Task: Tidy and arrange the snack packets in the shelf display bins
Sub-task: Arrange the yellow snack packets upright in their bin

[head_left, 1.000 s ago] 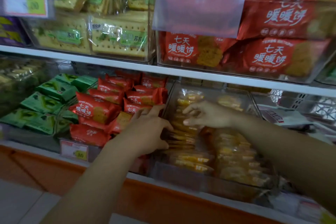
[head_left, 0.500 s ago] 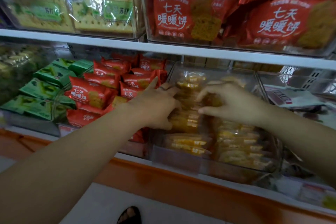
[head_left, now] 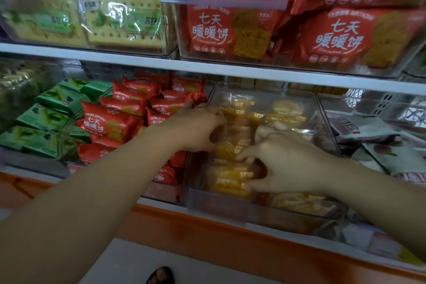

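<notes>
A clear plastic bin (head_left: pixel 216 205) on the lower shelf holds two rows of clear-wrapped yellow snack packets (head_left: pixel 232 177). My left hand (head_left: pixel 198 129) reaches into the bin's left row, its fingers curled over the upper packets there. My right hand (head_left: pixel 283 166) sits lower and nearer, its fingertips pinching the edges of packets in the left row. The packets under both palms are hidden.
Left of the bin lie red biscuit packets (head_left: pixel 108 122) and green packets (head_left: pixel 53 108) in their own bins. White packets (head_left: pixel 378 136) fill the bin on the right. The upper shelf (head_left: pixel 138 62) carries large cracker packs (head_left: pixel 122 21) and large red packs (head_left: pixel 230 30).
My right hand has dropped from the back of the right row towards the front of the left row. My left hand stays on the left row. The view has moved closer.
</notes>
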Motion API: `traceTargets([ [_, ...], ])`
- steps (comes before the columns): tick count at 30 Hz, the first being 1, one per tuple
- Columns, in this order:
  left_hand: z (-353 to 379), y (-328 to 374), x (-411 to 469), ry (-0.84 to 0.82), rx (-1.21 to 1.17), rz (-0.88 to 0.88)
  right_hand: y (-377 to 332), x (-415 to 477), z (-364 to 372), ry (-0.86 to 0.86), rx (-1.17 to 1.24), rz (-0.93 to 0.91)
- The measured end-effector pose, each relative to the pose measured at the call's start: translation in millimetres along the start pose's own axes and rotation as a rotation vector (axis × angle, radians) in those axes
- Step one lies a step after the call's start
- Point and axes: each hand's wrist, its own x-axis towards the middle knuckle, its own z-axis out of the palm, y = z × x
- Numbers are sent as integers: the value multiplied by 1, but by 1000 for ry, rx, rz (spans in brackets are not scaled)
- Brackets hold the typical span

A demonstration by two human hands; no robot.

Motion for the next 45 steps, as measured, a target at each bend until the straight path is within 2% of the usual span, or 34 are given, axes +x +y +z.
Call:
traceTargets([
  [8, -1, -8, 4, 92, -170, 18, -14, 10, -3, 25, -199, 74],
  [14, 10, -3, -13, 152, -215, -31, -26, 10, 5, -157, -99, 66],
  [19, 23, 13, -43, 377, -451, -94, -23, 19, 7, -227, 19, 68],
  [21, 26, 18, -55, 434, -467, -125, -22, 20, 9, -215, 72, 76],
  [24, 22, 19, -63, 374, -424, -147, -22, 21, 14, -157, 152, 91],
  [29, 19, 24, -60, 81, -248, -219, -21, 20, 18, -200, 96, 54],
  [32, 24, 25, -61, 75, -239, -219, -14, 11, -5, -227, 233, 48],
  [33, 24, 24, -61, 77, -241, -216, -8, 8, -15, -170, 322, 73],
  [35, 23, 22, -62, 74, -252, -208, 13, 6, -28, 93, 491, 159],
  [36, 22, 22, -61, 66, -259, -206, 26, 9, -29, 222, 497, 219],
  [37, 21, 22, -61, 56, -267, -205, 39, 15, -27, 279, 446, 279],
  [40, 19, 23, -61, 46, -289, -208, 71, 41, -11, 172, 238, 361],
  [45, 22, 22, -61, 73, -292, -203, 90, 81, 2, 63, 122, 413],
])
